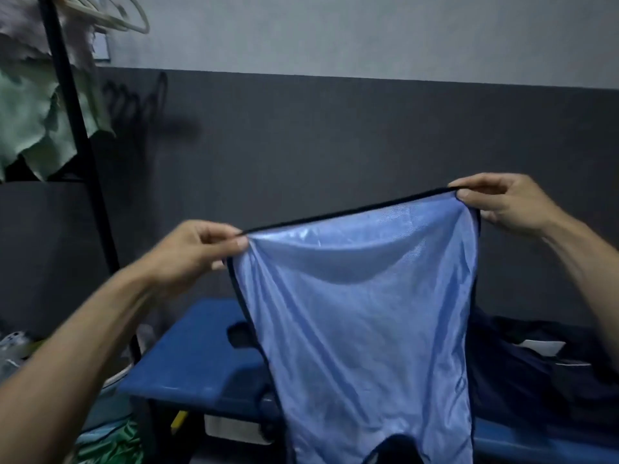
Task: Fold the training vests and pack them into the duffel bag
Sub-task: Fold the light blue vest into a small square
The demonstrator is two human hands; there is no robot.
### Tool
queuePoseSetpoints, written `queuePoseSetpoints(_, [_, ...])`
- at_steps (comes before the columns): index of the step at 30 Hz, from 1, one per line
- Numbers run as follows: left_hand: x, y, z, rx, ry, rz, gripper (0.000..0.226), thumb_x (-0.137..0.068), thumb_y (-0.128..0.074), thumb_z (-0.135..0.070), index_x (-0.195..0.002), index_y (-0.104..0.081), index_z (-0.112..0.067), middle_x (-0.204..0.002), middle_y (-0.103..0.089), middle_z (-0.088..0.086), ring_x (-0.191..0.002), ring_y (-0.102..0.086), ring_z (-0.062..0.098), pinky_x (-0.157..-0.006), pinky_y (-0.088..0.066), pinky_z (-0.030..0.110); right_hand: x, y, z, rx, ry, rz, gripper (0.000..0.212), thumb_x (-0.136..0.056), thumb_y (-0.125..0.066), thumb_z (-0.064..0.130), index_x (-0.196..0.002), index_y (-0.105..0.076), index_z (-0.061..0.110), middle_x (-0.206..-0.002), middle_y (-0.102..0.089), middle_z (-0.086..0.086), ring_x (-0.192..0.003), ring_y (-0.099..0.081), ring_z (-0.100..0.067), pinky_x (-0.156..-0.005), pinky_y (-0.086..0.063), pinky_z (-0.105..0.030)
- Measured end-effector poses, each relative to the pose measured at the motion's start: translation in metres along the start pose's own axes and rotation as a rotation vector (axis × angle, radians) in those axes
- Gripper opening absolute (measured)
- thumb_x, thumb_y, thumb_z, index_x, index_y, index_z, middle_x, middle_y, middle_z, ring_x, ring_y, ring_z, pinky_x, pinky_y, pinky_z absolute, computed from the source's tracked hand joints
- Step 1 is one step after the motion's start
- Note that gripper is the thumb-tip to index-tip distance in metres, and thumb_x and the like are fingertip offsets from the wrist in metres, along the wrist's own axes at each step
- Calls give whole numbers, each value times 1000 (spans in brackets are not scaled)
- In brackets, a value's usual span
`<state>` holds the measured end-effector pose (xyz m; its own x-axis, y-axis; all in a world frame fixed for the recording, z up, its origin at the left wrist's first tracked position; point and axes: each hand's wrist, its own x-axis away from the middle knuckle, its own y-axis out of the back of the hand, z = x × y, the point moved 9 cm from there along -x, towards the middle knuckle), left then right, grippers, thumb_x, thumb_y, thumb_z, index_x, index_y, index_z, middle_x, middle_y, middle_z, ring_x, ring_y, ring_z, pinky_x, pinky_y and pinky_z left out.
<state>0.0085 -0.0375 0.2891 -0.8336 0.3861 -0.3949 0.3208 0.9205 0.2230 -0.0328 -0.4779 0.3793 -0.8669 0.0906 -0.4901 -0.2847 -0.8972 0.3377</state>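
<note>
A light blue mesh training vest (361, 333) with dark trim hangs in the air in front of me, spread wide along its straight edge. My left hand (197, 252) pinches one corner of that edge, and my right hand (499, 202) pinches the other corner, a bit higher. The vest's curved cut-out shows at the bottom of the frame. A dark navy fabric mass (536, 370), which may be the duffel bag, lies on the blue bench (197, 356) behind the vest at the right; I cannot tell whether it is open.
A black rack pole (77, 128) with green and grey cloths (30, 122) and hangers stands at the left. Green fabric (114, 443) lies on the floor by the bench. A grey two-tone wall is close behind.
</note>
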Motion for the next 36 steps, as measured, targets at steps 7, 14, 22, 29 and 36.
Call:
queuePoseSetpoints(7, [-15,35,-37,-3,16,-51,9,-85,-74,-11,-81,-82,-15,-83,-78,5,-70,-71,7,-67,-56,15,15,-11,-45,-72,-261,280,55,-64,-92,24,-114,-74,11,-120,-70,-13,-99,-68,-10,-71,-55,-14])
queuePoseSetpoints(14, [-23,43,-40,-260,-139,-82,12,-86,-73,-6,-93,-73,-16,-81,-72,-4,-81,-63,6,-70,-49,12,16,-17,-37,-190,-316,188,7,-86,-70,17,-90,-70,12,-87,-67,-1,-74,-63,-9,-67,-55,-17])
queuePoseSetpoints(22, [-20,24,13,-525,138,278,41,-83,-83,-21,-121,-67,-26,-108,-75,-2,-105,-70,16,-94,-59,36,-3,-17,26,25,-12,-150,6,-90,-75,24,-85,-72,21,-70,-71,19,-68,-61,8,-69,-49,-9])
queuePoseSetpoints(29, [-34,-87,-34,-189,7,315,40,-98,-64,-38,-136,-61,-25,-133,-68,-9,-127,-61,11,-109,-47,34,17,-154,90,104,304,289,6,-86,-80,11,-85,-74,12,-81,-73,6,-78,-65,-2,-78,-50,-16])
queuePoseSetpoints(36, [-62,-124,-46,12,-46,254,28,-102,-60,-17,-122,-69,1,-119,-73,18,-108,-69,26,-99,-54,38,15,-168,52,-167,108,242,22,-86,-82,21,-93,-67,8,-84,-72,-11,-77,-65,-19,-75,-52,-32])
